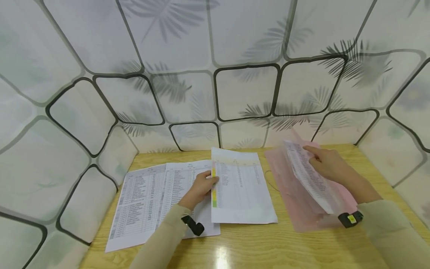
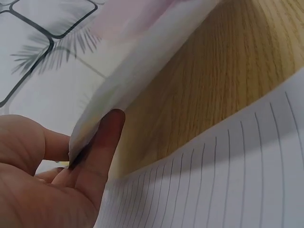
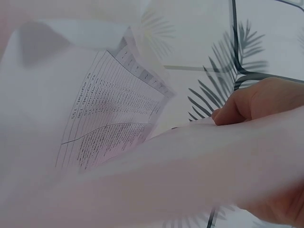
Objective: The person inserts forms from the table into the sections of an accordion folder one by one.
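My left hand [image 1: 203,185] pinches the left edge of a printed sheet [image 1: 242,186] with a coloured margin, lying in the middle of the wooden table [image 1: 268,243]. In the left wrist view a finger [image 2: 107,137] sits under that lifted sheet edge [image 2: 142,71], above a ruled page [image 2: 228,180]. My right hand [image 1: 324,161] grips a bundle of printed sheets [image 1: 307,175] standing tilted inside an open pink clear folder [image 1: 292,194]. In the right wrist view the thumb [image 3: 247,102] lies on the folder flap [image 3: 190,175], with the printed tables [image 3: 114,123] behind.
Two more printed pages [image 1: 144,201] lie side by side at the left, under my left forearm. Padded wall panels [image 1: 245,93] with black lines and leaf prints close the table in at the back and both sides. Bare wood shows along the front edge.
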Demonstrator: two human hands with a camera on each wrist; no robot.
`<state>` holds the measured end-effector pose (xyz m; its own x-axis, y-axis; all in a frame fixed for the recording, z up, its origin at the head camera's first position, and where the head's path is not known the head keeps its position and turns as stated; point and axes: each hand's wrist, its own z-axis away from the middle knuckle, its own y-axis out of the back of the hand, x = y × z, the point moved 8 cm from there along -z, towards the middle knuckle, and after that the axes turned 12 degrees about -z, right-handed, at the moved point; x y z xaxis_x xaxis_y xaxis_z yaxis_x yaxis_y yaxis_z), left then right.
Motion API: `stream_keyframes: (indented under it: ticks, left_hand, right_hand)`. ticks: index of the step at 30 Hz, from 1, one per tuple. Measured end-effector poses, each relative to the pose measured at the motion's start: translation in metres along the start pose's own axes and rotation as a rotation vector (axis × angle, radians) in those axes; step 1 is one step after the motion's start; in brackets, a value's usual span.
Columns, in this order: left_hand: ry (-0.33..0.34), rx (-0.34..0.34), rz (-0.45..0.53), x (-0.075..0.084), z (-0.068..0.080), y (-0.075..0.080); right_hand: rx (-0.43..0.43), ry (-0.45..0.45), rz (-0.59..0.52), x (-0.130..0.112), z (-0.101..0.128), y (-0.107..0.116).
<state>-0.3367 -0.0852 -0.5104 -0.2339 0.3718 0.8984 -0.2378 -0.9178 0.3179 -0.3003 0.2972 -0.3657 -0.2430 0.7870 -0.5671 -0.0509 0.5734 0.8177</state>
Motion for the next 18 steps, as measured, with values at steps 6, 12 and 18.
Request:
stream_keyframes:
  ticks: [6,12,18]
  left_hand:
    - [-0.052,-0.018,0.09,0.005,0.001,0.003]
    - [-0.087,-0.027,0.177,0.014,0.001,0.006]
    - [-0.095,-0.045,0.233,0.017,0.002,0.004]
  right_hand:
    - [0.002,0.007,0.007,-0.001,0.0,0.0]
    - [-0.002,0.006,0.0,0.0,0.0,0.0]
    - [-0.012,0.016,-0.021,0.0,0.0,-0.002]
